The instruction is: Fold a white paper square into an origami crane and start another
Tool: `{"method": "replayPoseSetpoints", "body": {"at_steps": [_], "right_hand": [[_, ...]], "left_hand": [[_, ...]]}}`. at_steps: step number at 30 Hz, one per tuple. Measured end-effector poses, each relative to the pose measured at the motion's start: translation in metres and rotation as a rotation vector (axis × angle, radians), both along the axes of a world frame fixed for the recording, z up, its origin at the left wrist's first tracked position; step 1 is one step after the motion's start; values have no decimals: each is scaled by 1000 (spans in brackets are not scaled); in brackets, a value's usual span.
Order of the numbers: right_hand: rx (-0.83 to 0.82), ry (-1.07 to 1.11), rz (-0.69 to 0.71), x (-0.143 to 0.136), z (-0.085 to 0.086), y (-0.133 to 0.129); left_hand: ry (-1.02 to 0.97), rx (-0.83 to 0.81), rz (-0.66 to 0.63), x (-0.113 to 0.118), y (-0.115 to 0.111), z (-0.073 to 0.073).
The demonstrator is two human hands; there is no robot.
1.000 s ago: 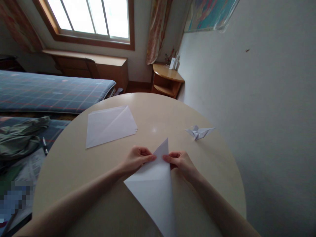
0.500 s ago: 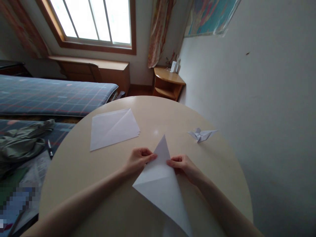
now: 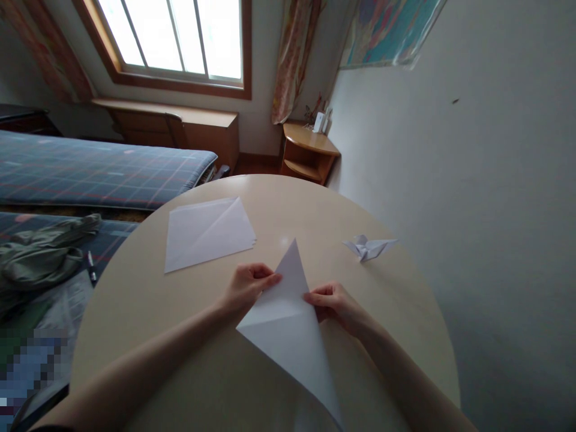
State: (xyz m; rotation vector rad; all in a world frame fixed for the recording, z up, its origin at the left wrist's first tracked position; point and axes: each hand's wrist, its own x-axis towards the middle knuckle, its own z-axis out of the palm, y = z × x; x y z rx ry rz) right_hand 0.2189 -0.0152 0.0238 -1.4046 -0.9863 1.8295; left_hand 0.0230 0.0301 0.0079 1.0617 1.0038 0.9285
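Observation:
Between my hands is a white sheet of paper (image 3: 288,333), with a pointed corner toward the far side and a crease running across it. My left hand (image 3: 252,285) pinches its left edge below the tip, thumb on top. On the opposite edge, slightly lower, my right hand (image 3: 335,306) pinches the paper the same way, its other fingers curled underneath. The sheet bends down toward me and its near end runs to the bottom of the view. A white folded paper crane (image 3: 368,247) stands beyond my right hand.
On the far left of the round cream table (image 3: 180,348) lie flat white paper sheets (image 3: 209,234). Left of the table, a plaid mattress (image 3: 103,168) carries crumpled grey-green cloth (image 3: 45,252) and a pen (image 3: 92,265). A white wall (image 3: 495,210) rises along the right side.
The paper's tip and left corner have shifted slightly left and away from me, with my left hand moving along. My right hand keeps its grip in nearly the same place.

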Motion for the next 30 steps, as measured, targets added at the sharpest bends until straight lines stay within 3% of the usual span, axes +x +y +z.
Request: {"method": "replayPoseSetpoints", "body": {"at_steps": [10,15,23,30], "right_hand": [[86,-106,-122,-5,-5,1],[24,-13,-83,-3,1,1],[73,-141,-109,-4,-4,1],[26,-86,-93,-1,0,3]], "left_hand": [[17,18,29,-6,11,-3],[-27,2,96,-5,12,-7],[-65,-26,144,-2,11,-6],[-107,-16,219,-4,15,-11]]}}
